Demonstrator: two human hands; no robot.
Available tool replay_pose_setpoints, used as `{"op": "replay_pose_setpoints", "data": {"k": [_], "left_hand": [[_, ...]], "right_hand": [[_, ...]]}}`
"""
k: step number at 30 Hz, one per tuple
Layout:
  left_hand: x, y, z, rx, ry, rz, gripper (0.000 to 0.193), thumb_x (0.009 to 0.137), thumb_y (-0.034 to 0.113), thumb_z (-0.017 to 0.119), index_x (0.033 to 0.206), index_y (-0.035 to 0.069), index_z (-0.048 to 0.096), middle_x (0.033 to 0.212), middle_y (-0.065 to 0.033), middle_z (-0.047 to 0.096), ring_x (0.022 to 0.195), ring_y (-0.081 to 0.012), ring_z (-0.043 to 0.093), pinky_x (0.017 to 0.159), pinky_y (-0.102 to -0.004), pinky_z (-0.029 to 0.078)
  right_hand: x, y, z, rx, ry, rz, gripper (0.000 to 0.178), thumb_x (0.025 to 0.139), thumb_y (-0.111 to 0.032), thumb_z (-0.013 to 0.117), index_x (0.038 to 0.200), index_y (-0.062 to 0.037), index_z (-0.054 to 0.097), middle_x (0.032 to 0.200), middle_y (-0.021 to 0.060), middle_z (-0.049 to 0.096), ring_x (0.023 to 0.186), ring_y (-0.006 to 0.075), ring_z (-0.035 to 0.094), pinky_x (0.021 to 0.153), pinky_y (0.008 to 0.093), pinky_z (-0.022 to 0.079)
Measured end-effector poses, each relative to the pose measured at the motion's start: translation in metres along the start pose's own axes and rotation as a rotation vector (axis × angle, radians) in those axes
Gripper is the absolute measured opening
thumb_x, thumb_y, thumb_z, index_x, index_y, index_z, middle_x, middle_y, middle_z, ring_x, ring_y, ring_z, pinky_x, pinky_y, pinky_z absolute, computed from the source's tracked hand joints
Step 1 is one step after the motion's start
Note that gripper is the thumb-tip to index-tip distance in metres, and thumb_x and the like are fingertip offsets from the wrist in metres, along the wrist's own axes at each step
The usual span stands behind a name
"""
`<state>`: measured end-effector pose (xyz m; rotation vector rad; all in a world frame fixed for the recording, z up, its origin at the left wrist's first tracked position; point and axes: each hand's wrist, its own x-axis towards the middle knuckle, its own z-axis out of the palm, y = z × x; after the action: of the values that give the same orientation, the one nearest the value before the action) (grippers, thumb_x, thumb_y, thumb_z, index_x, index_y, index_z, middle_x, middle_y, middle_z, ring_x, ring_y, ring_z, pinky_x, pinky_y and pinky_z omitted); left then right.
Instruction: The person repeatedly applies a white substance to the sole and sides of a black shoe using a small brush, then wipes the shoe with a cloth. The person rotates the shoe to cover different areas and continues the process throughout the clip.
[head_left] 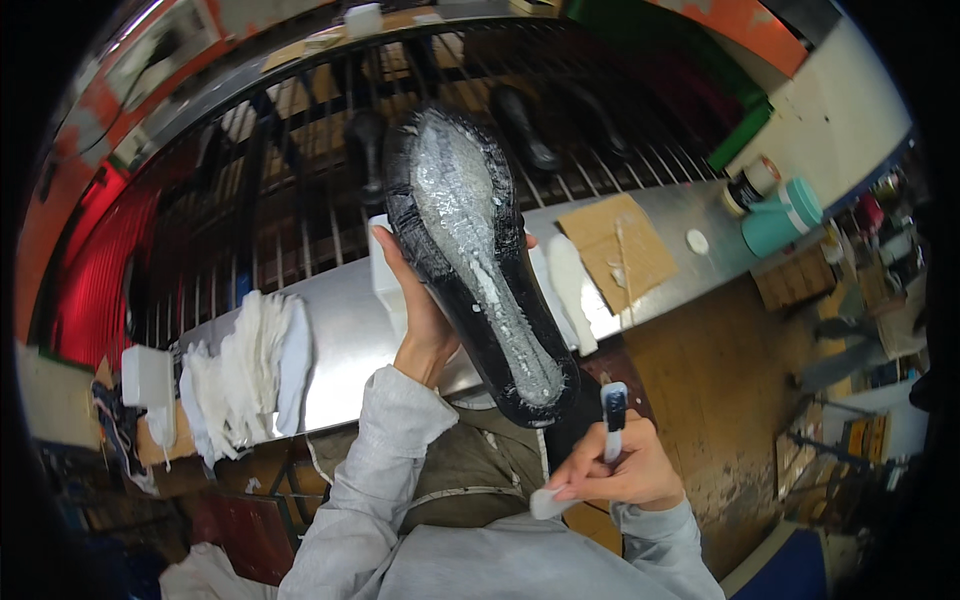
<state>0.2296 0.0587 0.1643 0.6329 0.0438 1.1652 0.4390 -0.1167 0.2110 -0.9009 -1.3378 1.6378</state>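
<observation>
My left hand (420, 325) is wrapped around a black shoe (408, 215) held sole up, its toe end pointing away from me. Across the underside runs a grey, ragged inner area (455, 190), shiny with a whitish wet-looking coating. Below and right of the heel, my right hand (635, 470) is closed on a slim brush-like tool (614, 405) with a dark and white end standing up from the fingers. A small white soft-looking piece (548, 503) shows at the same hand's fingertips. The right hand is apart from the shoe.
A barred rack (300, 190) behind the metal bench (345, 345) carries several black shoes (525, 125). White fabric pieces (245, 360) lie at left, one white strip (570, 295) nearer the middle. Brown cardboard (595, 225), a white disc (697, 241) and a teal mug (775, 228) are at right.
</observation>
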Motion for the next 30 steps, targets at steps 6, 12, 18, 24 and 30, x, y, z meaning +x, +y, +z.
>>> {"op": "replay_pose_setpoints", "data": {"k": [6, 12, 18, 24, 30], "left_hand": [[-0.037, 0.054, -0.025, 0.204, 0.227, 0.188, 0.115, 0.085, 0.092, 0.023, 0.149, -0.003, 0.038, 0.139, -0.024, 0.053, 0.117, -0.0341, 0.062, 0.096, -0.0453, 0.056], [-0.081, 0.068, -0.027, 0.308, 0.306, 0.229, 0.117, 0.082, 0.094, 0.025, 0.151, -0.001, 0.037, 0.142, -0.022, 0.052, 0.126, -0.0331, 0.057, 0.105, -0.0452, 0.05], [-0.108, 0.078, -0.009, 0.362, 0.253, 0.193, 0.123, 0.078, 0.098, 0.024, 0.154, 0.001, 0.033, 0.146, -0.0218, 0.049, 0.132, -0.0335, 0.053, 0.109, -0.0455, 0.047], [-0.114, 0.082, -0.005, 0.342, 0.133, 0.274, 0.123, 0.076, 0.098, 0.027, 0.155, 0.004, 0.032, 0.148, -0.0219, 0.047, 0.132, -0.034, 0.053, 0.108, -0.0451, 0.047], [-0.121, 0.082, -0.003, 0.328, 0.142, 0.273, 0.118, 0.078, 0.097, 0.028, 0.155, 0.007, 0.031, 0.145, -0.0223, 0.048, 0.127, -0.0342, 0.056, 0.104, -0.0464, 0.05]], "right_hand": [[0.076, -0.035, 0.062, -0.028, -0.039, -0.264, 0.016, 0.081, 0.007, 0.079, 0.073, 0.0002, 0.067, 0.069, 0.0122, 0.072, 0.08, 0.0154, 0.076, 0.054, 0.0186, 0.049], [0.125, -0.065, 0.108, 0.002, 0.061, -0.529, 0.038, 0.072, 0.01, 0.081, 0.087, -0.0046, 0.049, 0.083, 0.0165, 0.068, 0.055, 0.0137, 0.064, 0.049, 0.0215, 0.051], [0.146, -0.084, 0.137, 0.262, -0.085, -0.554, 0.028, 0.079, 0.015, 0.073, 0.09, -0.0013, 0.054, 0.091, 0.0191, 0.071, 0.053, 0.01, 0.062, 0.044, 0.0214, 0.048], [0.159, -0.088, 0.151, 0.24, 0.052, -0.496, 0.024, 0.082, 0.013, 0.073, 0.091, -0.0012, 0.055, 0.092, 0.0185, 0.071, 0.048, 0.0085, 0.059, 0.041, 0.0206, 0.044], [0.177, -0.079, 0.152, -0.2, 0.19, -0.694, 0.028, 0.076, 0.007, 0.082, 0.091, -0.0017, 0.061, 0.096, 0.0103, 0.068, 0.05, -0.0005, 0.049, 0.043, 0.0152, 0.033]]}}
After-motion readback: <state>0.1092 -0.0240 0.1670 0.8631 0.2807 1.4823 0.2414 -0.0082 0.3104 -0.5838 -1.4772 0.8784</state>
